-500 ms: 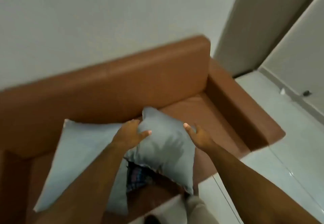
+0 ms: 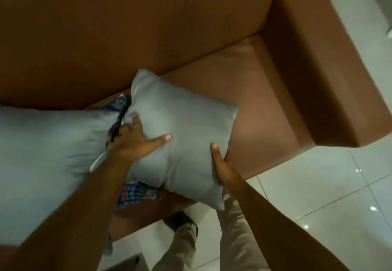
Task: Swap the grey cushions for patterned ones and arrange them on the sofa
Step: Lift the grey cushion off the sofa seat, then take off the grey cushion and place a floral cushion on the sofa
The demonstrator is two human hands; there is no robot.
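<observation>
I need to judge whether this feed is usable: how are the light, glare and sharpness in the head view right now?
Head view: dim, warm light; small specular glints on the glossy white floor tiles; the smaller grey cushion and both hands, left and right, are fairly sharp; the larger grey cushion is soft near the left edge; wide-angle bending skews the brown leather sofa.

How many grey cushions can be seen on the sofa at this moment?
2. One grey cushion lies mid-seat, gripped by the left hand and right hand. The other grey cushion lies to its left. Patterned fabric shows beneath; more cushions may be hidden off-frame.
</observation>
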